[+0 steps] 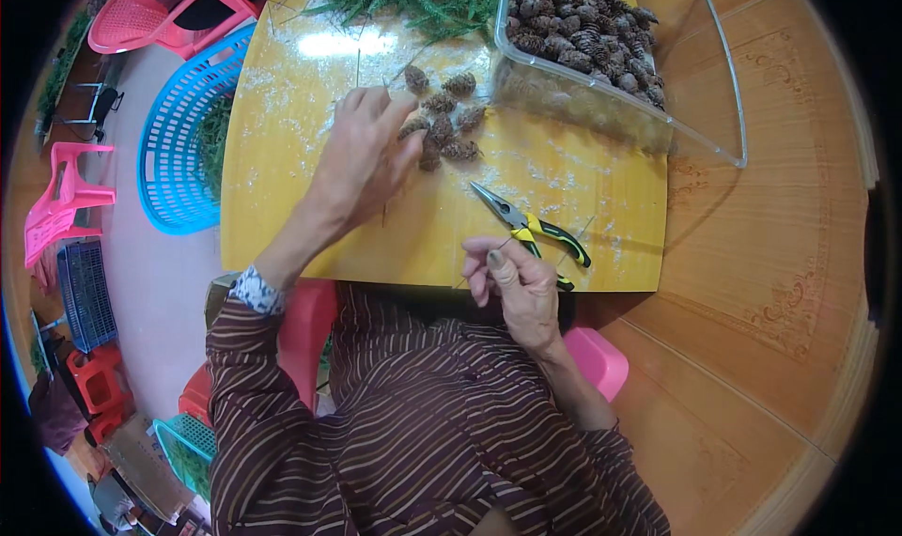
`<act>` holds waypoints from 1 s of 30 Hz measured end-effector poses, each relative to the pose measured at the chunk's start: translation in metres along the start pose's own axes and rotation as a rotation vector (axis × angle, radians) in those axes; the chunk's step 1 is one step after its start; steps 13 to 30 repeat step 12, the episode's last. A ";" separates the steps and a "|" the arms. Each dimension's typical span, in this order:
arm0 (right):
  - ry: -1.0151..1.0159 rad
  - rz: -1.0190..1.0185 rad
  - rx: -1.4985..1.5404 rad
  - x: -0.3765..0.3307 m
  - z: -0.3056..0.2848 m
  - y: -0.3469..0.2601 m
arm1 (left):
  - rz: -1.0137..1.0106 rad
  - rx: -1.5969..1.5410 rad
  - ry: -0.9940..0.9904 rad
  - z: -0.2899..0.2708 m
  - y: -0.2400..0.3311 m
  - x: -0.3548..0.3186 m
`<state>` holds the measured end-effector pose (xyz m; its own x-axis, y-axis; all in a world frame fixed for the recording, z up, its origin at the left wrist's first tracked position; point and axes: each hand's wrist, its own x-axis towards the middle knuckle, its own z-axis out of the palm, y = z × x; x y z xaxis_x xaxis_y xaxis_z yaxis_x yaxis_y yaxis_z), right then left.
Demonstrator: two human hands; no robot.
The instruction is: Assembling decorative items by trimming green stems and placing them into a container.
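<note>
Several brown pine cones (442, 130) lie in a loose cluster on the yellow table. My left hand (362, 151) reaches over their left side, its thumb and forefinger closed around one pine cone (412, 128). Near the table's front edge, my right hand (521, 287) is raised palm inward, thumb and forefinger pinched on a thin dark wire (505, 243). Just beyond it lie long-nose pliers (517, 218) with yellow and black handles, jaws pointing up and left. The right fingers overlap part of the view near one handle.
A clear plastic bin (583, 94) full of pine cones stands at the back right. Green artificial sprigs (413, 0) lie at the back. White flakes dot the yellow tabletop (282, 226). A blue basket (178, 160) and pink chairs (70, 198) are on the left.
</note>
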<state>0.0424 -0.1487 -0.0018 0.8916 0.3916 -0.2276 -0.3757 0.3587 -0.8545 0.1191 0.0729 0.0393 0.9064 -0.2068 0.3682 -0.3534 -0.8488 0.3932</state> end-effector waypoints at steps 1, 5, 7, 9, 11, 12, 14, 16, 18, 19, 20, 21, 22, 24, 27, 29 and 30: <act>-0.012 -0.013 -0.051 -0.001 0.001 0.001 | 0.005 0.049 -0.048 0.004 -0.009 0.001; -0.029 -0.052 -0.157 -0.002 -0.003 0.002 | -0.060 0.007 -0.138 0.004 -0.021 0.002; -0.031 -0.065 -0.154 -0.002 -0.007 0.001 | -0.225 -0.260 -0.133 -0.001 -0.017 -0.002; -0.030 -0.045 -0.118 -0.002 -0.008 -0.002 | -0.324 -0.513 -0.166 -0.004 -0.011 -0.015; -0.041 -0.002 -0.044 -0.002 -0.009 -0.007 | -0.531 -1.012 -0.220 -0.007 -0.002 -0.032; -0.051 0.010 -0.046 0.000 -0.009 -0.010 | -0.426 -1.037 -0.263 -0.006 0.002 -0.038; -0.051 0.010 -0.046 0.000 -0.009 -0.010 | -0.426 -1.037 -0.263 -0.006 0.002 -0.038; -0.051 0.010 -0.046 0.000 -0.009 -0.010 | -0.426 -1.037 -0.263 -0.006 0.002 -0.038; -0.051 0.010 -0.046 0.000 -0.009 -0.010 | -0.426 -1.037 -0.263 -0.006 0.002 -0.038; -0.051 0.010 -0.046 0.000 -0.009 -0.010 | -0.426 -1.037 -0.263 -0.006 0.002 -0.038; -0.051 0.010 -0.046 0.000 -0.009 -0.010 | -0.426 -1.037 -0.263 -0.006 0.002 -0.038; -0.051 0.010 -0.046 0.000 -0.009 -0.010 | -0.426 -1.037 -0.263 -0.006 0.002 -0.038; -0.051 0.010 -0.046 0.000 -0.009 -0.010 | -0.426 -1.037 -0.263 -0.006 0.002 -0.038; -0.051 0.010 -0.046 0.000 -0.009 -0.010 | -0.426 -1.037 -0.263 -0.006 0.002 -0.038; -0.051 0.010 -0.046 0.000 -0.009 -0.010 | -0.426 -1.037 -0.263 -0.006 0.002 -0.038; -0.051 0.010 -0.046 0.000 -0.009 -0.010 | -0.426 -1.037 -0.263 -0.006 0.002 -0.038; -0.051 0.010 -0.046 0.000 -0.009 -0.010 | -0.426 -1.037 -0.263 -0.006 0.002 -0.038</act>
